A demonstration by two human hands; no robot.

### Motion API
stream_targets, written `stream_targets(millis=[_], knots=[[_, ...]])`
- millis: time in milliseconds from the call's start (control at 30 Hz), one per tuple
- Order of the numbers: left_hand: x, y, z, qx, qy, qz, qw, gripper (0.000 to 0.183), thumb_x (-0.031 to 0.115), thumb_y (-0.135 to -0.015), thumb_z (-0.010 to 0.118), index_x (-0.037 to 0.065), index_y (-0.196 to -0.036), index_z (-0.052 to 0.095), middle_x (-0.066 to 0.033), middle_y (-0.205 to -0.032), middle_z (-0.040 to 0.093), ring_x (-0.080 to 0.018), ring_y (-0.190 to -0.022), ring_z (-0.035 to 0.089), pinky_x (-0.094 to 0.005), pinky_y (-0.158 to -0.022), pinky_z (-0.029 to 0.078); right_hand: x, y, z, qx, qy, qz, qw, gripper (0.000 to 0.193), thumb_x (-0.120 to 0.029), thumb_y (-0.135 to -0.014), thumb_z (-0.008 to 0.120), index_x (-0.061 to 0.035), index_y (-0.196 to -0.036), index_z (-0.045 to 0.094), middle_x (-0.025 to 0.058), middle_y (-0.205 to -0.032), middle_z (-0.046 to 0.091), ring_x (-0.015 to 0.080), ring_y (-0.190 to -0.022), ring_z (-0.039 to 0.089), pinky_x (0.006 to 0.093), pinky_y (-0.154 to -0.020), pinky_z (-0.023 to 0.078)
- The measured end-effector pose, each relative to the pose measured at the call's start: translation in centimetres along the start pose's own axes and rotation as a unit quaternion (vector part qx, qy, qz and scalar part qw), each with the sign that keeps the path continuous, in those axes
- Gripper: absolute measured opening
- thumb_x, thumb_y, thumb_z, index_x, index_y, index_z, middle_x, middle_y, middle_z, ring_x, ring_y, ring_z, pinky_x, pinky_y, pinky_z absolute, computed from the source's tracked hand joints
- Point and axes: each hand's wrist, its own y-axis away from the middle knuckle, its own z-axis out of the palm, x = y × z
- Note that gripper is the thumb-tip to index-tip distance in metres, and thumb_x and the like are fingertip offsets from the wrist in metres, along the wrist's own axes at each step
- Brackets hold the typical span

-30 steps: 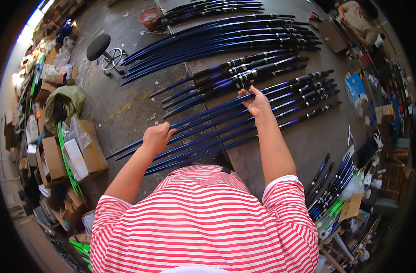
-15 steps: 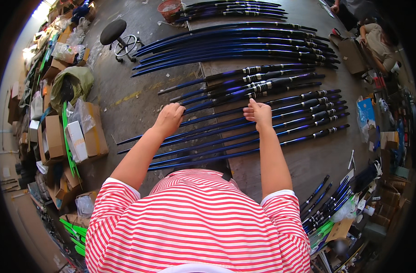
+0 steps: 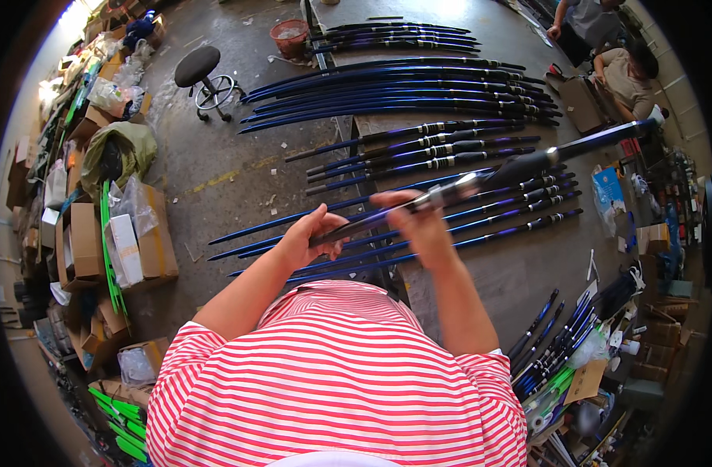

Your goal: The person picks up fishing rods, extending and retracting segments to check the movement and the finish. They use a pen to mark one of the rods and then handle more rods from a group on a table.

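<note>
A dark fishing rod [image 3: 519, 165] is lifted in front of me, slanting from lower left up to the far right, its silver-ringed reel seat blurred by motion. My left hand [image 3: 313, 237] is closed around its thinner left end. Further along, beside the silver rings, my right hand [image 3: 422, 229] wraps the rod; its fingers are partly smeared. Beneath and beyond it, blue-black fishing rods [image 3: 511, 226] lie side by side in groups. A group of shorter rods [image 3: 426, 162] lies just past my hands, and longer curved rods [image 3: 418, 93] lie farther away.
The rods rest on a grey table [image 3: 480, 272], their tips overhanging its left edge. Left are a black stool [image 3: 197, 67], a red bucket [image 3: 290, 35] and cardboard boxes [image 3: 83, 241]. More rods [image 3: 562, 342] stand at lower right. Two people [image 3: 628, 82] are at the far right.
Both hands have picked up a rod from the nearer short group and brought it toward me, tilting it up to the right. The view has shifted slightly.
</note>
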Motion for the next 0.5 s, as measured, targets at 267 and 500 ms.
stream_targets(millis=[267,500], knots=[[3.0,5.6,-4.6,0.096,-0.315,0.078,0.941,0.027,0.026,-0.082,0.059,0.002,-0.069,0.060,0.0002,-0.058,0.050,-0.0051,-0.047,0.045,-0.0202,-0.039,0.032,-4.8,7.1,-2.7,0.220,-0.221,-0.239,0.919,0.078,-0.047,-0.071,0.065,-0.0074,-0.129,0.033,0.0132,-0.123,0.046,0.0246,-0.112,0.047,0.0383,-0.094,0.038],[8.1,6.5,-7.4,0.092,0.158,0.272,0.945,0.042,0.040,-0.089,0.044,0.002,-0.104,0.052,-0.0152,-0.093,0.061,-0.0124,-0.062,0.057,-0.0237,-0.055,0.047,0.1,9.6,-4.6,0.373,-0.308,-0.080,0.872,0.025,-0.027,-0.087,0.053,-0.0036,-0.095,0.052,0.0174,-0.094,0.061,0.0247,-0.086,0.062,0.0332,-0.074,0.052]])
